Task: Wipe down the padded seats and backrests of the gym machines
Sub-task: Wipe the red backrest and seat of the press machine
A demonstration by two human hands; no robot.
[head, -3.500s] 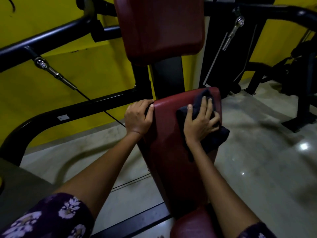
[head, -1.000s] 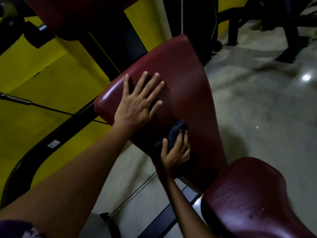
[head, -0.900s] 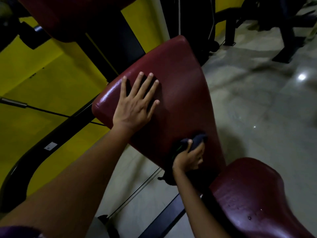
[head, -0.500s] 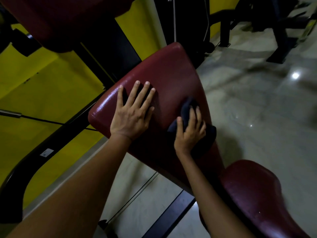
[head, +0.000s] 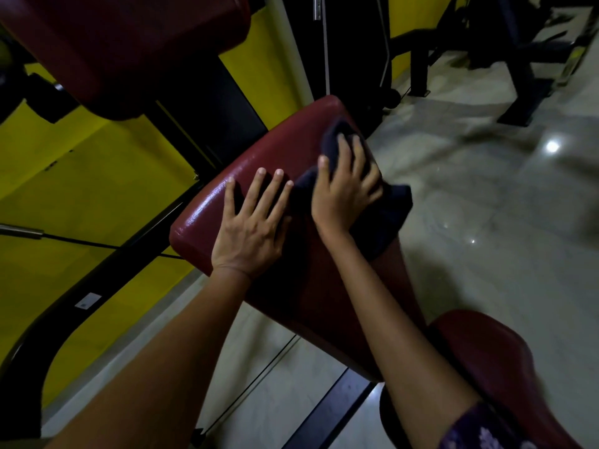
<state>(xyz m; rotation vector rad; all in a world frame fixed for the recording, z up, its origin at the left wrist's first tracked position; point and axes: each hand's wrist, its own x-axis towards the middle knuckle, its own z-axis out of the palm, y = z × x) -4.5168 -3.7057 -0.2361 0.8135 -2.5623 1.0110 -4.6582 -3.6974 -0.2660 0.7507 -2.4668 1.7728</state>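
A dark red padded backrest (head: 278, 150) slants across the middle of the view. My left hand (head: 252, 222) lies flat on its left part with fingers spread. My right hand (head: 345, 186) presses a dark blue cloth (head: 389, 212) against the pad's upper right side, fingers lying over the cloth. The cloth hangs over the pad's right edge. A matching red seat (head: 486, 361) sits at the lower right, below my right forearm. Another red pad (head: 129, 43) hangs at the top left.
Black machine frame tubes (head: 107, 277) and a thin cable (head: 97, 244) run along the left before a yellow wall (head: 64, 176). A black upright (head: 207, 102) stands behind the backrest. More black machines (head: 525, 59) stand at the top right on the glossy grey floor (head: 486, 238).
My right hand has slid the cloth up the backrest from its lower part to the upper right edge. My left hand has stayed flat on the pad.
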